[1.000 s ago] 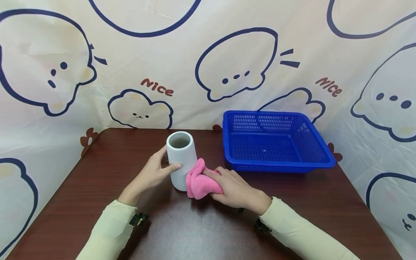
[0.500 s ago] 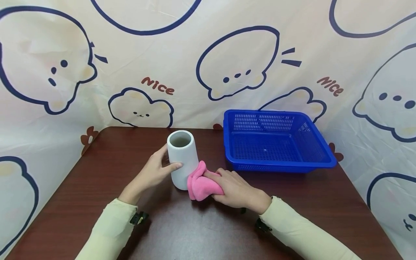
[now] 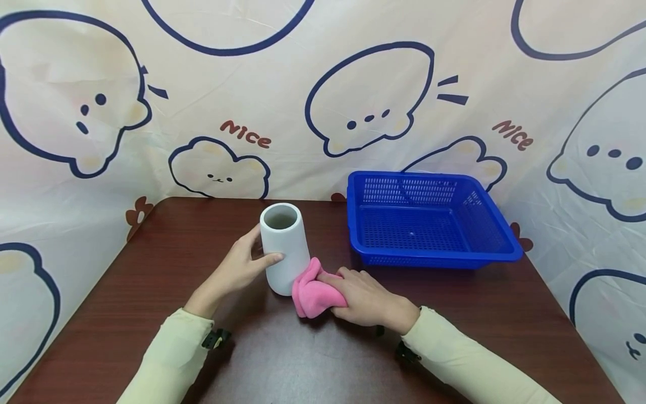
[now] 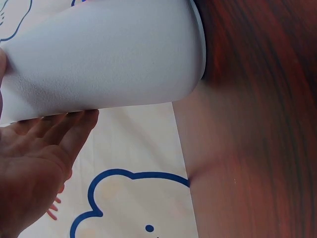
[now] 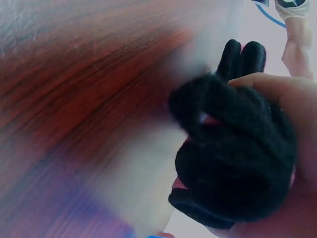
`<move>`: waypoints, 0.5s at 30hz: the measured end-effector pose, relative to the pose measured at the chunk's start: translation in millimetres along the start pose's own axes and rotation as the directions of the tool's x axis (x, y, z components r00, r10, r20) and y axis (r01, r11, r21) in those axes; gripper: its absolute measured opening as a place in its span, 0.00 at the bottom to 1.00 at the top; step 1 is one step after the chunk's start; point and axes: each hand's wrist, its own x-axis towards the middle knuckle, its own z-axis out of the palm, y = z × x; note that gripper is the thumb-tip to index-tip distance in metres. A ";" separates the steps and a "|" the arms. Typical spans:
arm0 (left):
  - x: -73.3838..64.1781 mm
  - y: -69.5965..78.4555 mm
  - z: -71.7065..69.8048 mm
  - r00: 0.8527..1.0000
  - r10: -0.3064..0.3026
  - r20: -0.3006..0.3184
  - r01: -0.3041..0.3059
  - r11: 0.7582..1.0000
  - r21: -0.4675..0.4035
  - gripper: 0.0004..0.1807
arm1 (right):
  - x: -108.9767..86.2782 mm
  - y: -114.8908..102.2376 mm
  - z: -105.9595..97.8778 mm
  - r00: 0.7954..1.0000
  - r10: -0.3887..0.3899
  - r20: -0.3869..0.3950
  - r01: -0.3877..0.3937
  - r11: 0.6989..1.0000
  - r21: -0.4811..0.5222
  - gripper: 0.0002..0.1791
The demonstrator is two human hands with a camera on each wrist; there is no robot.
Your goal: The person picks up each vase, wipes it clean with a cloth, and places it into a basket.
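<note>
Your left fingers (image 4: pixel 81 126) grip the vase (image 3: pixel 284 241): likely stiff, breakable, so hold mid-body. Your right fingers (image 3: pixel 331 279) clutch the cloth (image 3: pixel 313 297), bunched ahead of them: probably soft, light.

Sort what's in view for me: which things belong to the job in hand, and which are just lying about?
In the job:
White vase, gripped by the left hand
Pink cloth, held by the right hand at the vase's lower side
Table, the work surface

Apparently not in use:
Blue basket, touched by neither hand
Patterned backdrop behind the table
</note>
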 end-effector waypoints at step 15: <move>-1.9 1.2 -0.6 1.000 -0.001 -0.006 0.001 1.000 0.014 0.39 | -1.0 0.5 3.7 1.000 -0.011 0.012 0.011 1.000 -0.003 0.39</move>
